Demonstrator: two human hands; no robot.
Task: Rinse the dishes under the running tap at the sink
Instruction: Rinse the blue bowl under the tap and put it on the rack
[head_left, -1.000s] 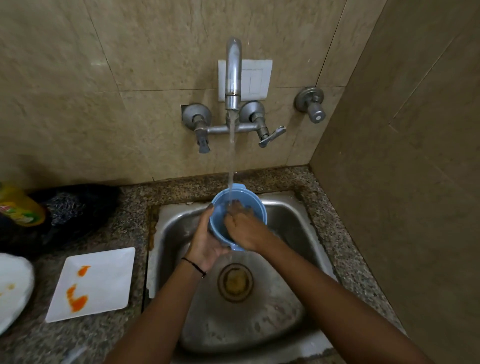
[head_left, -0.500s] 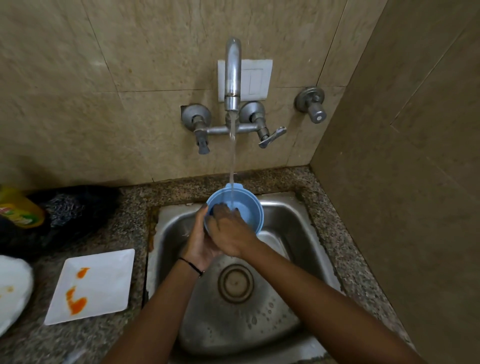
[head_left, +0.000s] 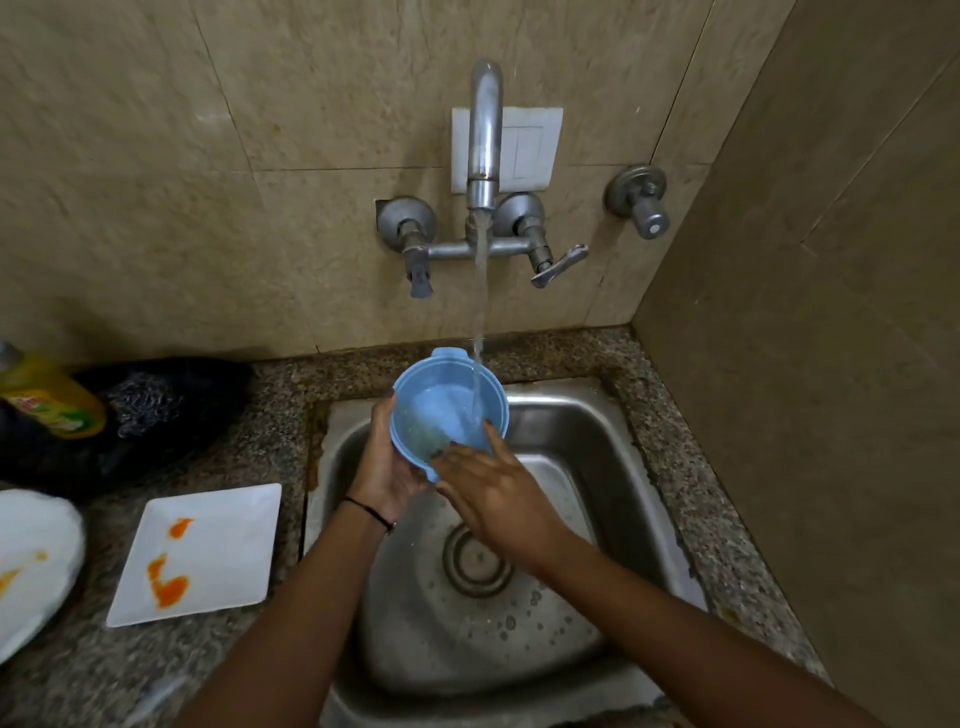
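The left hand (head_left: 387, 475) cups the blue bowl (head_left: 449, 405) from below and the side, fingers curled round its wall, and holds it over the back of the sink (head_left: 571, 431), mouth tilted up toward the tap (head_left: 485, 150). That tilt likely lets the stream (head_left: 480, 312) land inside and pool rather than run straight off. The water hits the bowl's right inner side. The right hand (head_left: 501, 501) sits at the near rim, fingers loosely spread, tips dipping over the edge into the bowl, probably to rub the inside. It grips nothing.

A square plate (head_left: 202, 553) with orange smears lies on the counter (head_left: 675, 415) left of the sink, apart from the hands and not yet rinsed. A second white dish (head_left: 31, 561) with similar stains is cut off at the left edge, shape unclear. A yellow bottle (head_left: 49, 395) lies half out of frame, its label unreadable. The dark heap (head_left: 156, 410) beside it could be a scrubber on a cloth or bag, hard to tell.

The bowl's underside and the left palm are hidden. A dark patch inside the bowl may be residue or shadow. The sink's near edge is covered by the forearms.
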